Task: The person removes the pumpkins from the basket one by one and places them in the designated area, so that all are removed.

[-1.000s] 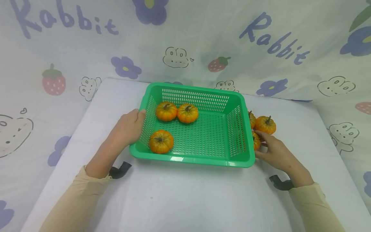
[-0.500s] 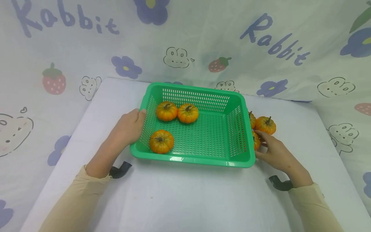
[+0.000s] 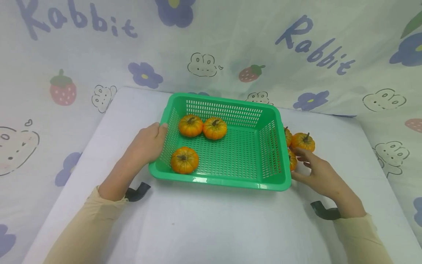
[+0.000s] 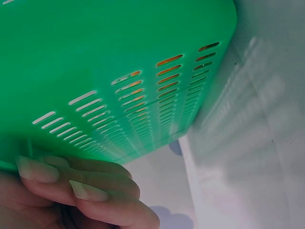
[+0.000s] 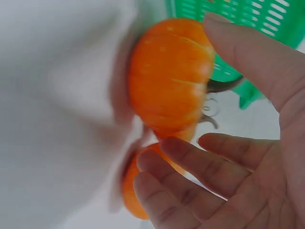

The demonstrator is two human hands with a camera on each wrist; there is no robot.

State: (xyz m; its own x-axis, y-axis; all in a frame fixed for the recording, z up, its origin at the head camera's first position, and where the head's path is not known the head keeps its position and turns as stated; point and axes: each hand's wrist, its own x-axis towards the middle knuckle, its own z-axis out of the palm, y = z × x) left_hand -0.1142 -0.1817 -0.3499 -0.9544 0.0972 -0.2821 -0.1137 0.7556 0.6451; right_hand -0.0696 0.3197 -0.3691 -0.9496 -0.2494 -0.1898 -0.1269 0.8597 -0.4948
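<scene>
A green plastic basket stands on the table, its slotted side wall filling much of the left wrist view. My left hand grips its left rim, fingers curled underneath. Inside lie three small orange pumpkins, two at the back left and one pumpkin at the front left. Three more sit outside, along the right wall. My right hand is spread beside the nearest one, a pumpkin partly hidden by the basket in the head view. Its thumb tip overlaps that pumpkin in the right wrist view; the palm holds nothing.
Behind the nearest pumpkin are another pumpkin and a third pumpkin, half covered by the basket's rim. A white cloth covers the table. A rabbit-print curtain hangs at the back. Dark curved pieces show near both wrists.
My right hand has drawn back slightly to the right from the nearest pumpkin, its fingers looser. My left hand stays on the basket rim, and the pumpkins have not moved.
</scene>
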